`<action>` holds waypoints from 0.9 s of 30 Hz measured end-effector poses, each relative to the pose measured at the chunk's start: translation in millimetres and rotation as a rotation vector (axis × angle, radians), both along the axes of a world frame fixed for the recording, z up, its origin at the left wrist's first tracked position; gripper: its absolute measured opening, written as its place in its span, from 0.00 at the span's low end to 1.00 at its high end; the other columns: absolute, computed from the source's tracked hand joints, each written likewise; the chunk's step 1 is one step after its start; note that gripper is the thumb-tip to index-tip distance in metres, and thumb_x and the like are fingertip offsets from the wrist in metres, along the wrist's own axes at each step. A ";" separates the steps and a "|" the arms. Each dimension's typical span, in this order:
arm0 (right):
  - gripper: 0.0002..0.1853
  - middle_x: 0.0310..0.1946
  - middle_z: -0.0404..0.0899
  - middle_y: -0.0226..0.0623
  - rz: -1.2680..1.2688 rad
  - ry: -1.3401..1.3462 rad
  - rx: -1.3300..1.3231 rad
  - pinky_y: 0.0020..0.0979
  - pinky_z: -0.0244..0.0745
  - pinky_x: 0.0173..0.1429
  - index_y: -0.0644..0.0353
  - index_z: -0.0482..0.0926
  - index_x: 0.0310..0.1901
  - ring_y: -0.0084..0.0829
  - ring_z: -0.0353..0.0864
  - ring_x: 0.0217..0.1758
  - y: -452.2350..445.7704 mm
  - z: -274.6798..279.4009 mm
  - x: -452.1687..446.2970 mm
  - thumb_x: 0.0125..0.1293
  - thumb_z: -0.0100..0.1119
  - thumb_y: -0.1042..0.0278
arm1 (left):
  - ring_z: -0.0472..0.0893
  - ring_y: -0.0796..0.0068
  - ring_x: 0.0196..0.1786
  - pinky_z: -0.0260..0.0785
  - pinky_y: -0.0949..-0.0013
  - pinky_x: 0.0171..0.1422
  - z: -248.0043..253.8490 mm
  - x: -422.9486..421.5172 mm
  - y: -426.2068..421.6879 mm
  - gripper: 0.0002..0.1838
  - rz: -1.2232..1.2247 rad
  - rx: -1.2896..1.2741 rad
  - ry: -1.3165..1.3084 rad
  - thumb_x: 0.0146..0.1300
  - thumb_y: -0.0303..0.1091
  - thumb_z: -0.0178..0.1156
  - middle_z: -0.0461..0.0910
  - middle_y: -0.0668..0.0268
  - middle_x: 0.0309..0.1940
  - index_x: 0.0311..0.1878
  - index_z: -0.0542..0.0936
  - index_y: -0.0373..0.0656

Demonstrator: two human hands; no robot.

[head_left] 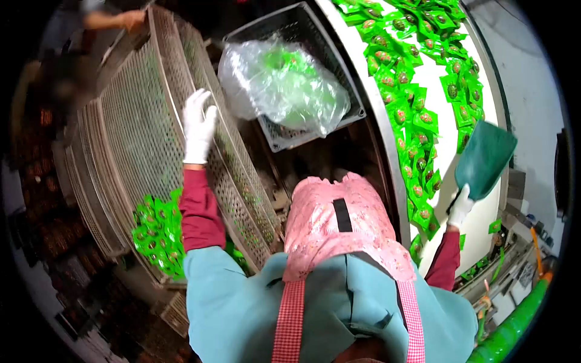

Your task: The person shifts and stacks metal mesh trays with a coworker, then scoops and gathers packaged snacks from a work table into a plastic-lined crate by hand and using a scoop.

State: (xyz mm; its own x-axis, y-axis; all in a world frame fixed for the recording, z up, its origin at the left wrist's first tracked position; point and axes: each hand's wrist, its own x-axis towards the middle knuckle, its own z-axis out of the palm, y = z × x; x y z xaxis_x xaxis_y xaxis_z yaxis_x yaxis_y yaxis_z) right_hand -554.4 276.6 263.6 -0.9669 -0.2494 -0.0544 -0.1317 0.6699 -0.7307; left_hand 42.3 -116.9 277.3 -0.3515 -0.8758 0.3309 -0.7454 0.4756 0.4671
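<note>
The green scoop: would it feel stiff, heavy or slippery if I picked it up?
Probably stiff: the green scoop keeps its broad shape while the right hand grips only its handle end. It is likely light for its size, as its blade looks like thin plastic. Its smooth face may let the green packets slide off easily.

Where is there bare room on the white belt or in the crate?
A bare strip of white belt runs between two bands of green packets; a smaller patch lies below the green scoop. The perforated crate looks bare beyond its packet heap. Crowded: the belt's left band and that heap.
</note>
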 end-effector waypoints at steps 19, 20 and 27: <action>0.36 0.61 0.69 0.62 -0.153 0.340 0.120 0.44 0.67 0.65 0.70 0.57 0.68 0.58 0.73 0.60 -102.8 -132.8 -257.7 0.61 0.53 0.60 | 0.59 0.42 0.71 0.51 0.50 0.75 -100.6 -318.2 -173.4 0.34 -0.096 -0.120 -0.087 0.66 0.50 0.56 0.65 0.49 0.67 0.68 0.65 0.37; 0.35 0.58 0.71 0.64 -0.122 0.297 0.108 0.44 0.69 0.63 0.71 0.59 0.66 0.58 0.75 0.57 -129.4 -121.9 -268.9 0.60 0.52 0.60 | 0.59 0.43 0.71 0.51 0.49 0.74 -103.9 -344.4 -190.1 0.35 -0.033 -0.160 -0.167 0.65 0.53 0.55 0.66 0.50 0.67 0.67 0.66 0.37; 0.24 0.39 0.81 0.62 0.275 0.124 0.140 0.46 0.76 0.49 0.62 0.67 0.56 0.55 0.82 0.45 -259.2 -89.6 -274.2 0.63 0.52 0.58 | 0.64 0.46 0.67 0.51 0.50 0.73 -95.1 -432.4 -217.7 0.37 -0.103 -0.151 -0.332 0.60 0.57 0.59 0.69 0.45 0.61 0.66 0.68 0.40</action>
